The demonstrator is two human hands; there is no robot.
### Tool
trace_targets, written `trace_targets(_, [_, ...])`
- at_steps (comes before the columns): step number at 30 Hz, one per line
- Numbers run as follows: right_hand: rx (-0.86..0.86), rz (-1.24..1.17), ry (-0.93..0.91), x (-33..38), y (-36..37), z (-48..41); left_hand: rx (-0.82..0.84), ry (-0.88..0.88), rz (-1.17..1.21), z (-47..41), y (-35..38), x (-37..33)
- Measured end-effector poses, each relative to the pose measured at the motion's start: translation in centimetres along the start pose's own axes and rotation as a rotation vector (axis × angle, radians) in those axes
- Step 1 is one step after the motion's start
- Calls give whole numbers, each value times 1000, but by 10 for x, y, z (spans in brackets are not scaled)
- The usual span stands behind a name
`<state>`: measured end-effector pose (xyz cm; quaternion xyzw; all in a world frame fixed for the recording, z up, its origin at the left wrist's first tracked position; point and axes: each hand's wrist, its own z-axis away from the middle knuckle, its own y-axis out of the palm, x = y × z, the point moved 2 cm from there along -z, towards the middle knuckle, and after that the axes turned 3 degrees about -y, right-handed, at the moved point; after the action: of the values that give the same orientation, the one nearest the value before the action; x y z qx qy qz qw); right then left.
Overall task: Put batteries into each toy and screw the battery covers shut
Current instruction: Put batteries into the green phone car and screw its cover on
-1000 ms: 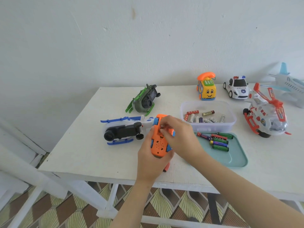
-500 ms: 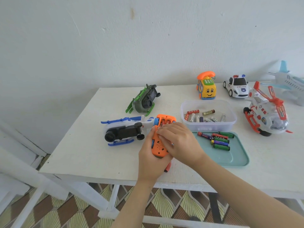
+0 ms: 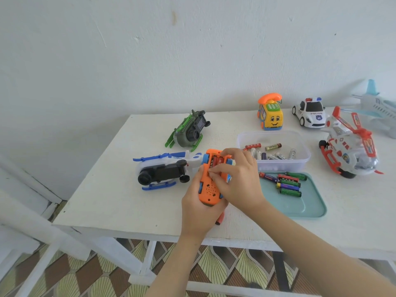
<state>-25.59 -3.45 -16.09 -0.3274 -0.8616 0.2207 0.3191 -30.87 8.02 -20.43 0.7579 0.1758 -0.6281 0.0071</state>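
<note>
Head view: our left hand (image 3: 198, 207) clamps the upturned orange toy (image 3: 211, 183) at frame centre, while our right hand (image 3: 237, 181) pinches a battery into its open bay.

We judge the battery could spring out or go in reversed if pressed askew, and the cover, which we cannot see, may get mislaid. We count seven toys, five batteries (image 3: 287, 183) on the teal tray (image 3: 308, 207) right of centre, roughly ten in the clear tub (image 3: 276, 166), two or three in the bay.
</note>
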Motion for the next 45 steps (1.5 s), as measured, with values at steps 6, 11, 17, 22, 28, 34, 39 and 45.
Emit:
trace_targets(6, [131,-293,499,1,-2,-1,3,-22,28,1,1,1])
trace_targets(11, [186,-384,645,-4,-1,-7,14,-22,36,2,0,-1])
trace_targets(17, [137,-417,640,-16,-13,14,-24,-21,53,1,-2,-2])
trace_targets(22, [477,-157,427,-15,-22,34,-94,-20,107,2,-3,-1])
trace_targets(28, [658,93,238,-8,-27,30,-125,48,65,9,-3,-5])
trace_targets(34, [263,87,323,-29,-27,-6,-274,63,64,18,-14,-1])
trace_targets(39, [468,527,47,-45,5,-40,-240,71,-6,21,-16,0])
trace_targets(45, [733,754,-27,-49,26,-51,-191,37,-40,19,-15,-5])
